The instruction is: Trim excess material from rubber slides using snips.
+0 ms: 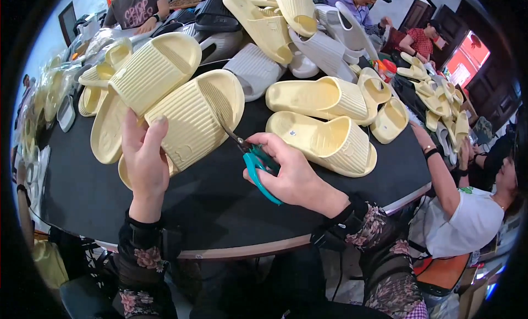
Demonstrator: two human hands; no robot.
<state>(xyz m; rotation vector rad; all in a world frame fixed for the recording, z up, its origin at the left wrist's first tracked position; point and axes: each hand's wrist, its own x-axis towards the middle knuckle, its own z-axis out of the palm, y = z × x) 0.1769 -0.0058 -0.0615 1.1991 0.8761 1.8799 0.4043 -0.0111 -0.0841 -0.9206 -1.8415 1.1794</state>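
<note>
My left hand (146, 156) grips a pale yellow slide slipper (184, 121) near its sole, thumb over the ribbed strap and some fingers hidden. A second yellow slipper (148, 74) leans against it just behind, sole tilted up. In my right hand (294, 173) is a pair of scissors (256, 178) with teal handle loops. Their dark blades reach the strap's edge at the slipper's opening; whether they touch it I cannot tell. Right of the scissors lie two yellow slippers, a nearer one (322, 142) and a farther one (316, 96), side by side on the dark tabletop (236, 225).
A heap of yellow and grey slippers (258, 24) rises at the back. Plastic-wrapped slippers (52, 90) line the left, and another yellow pile (440, 99) lies right. A co-worker in white (459, 220) sits close on the right; other people work across the table.
</note>
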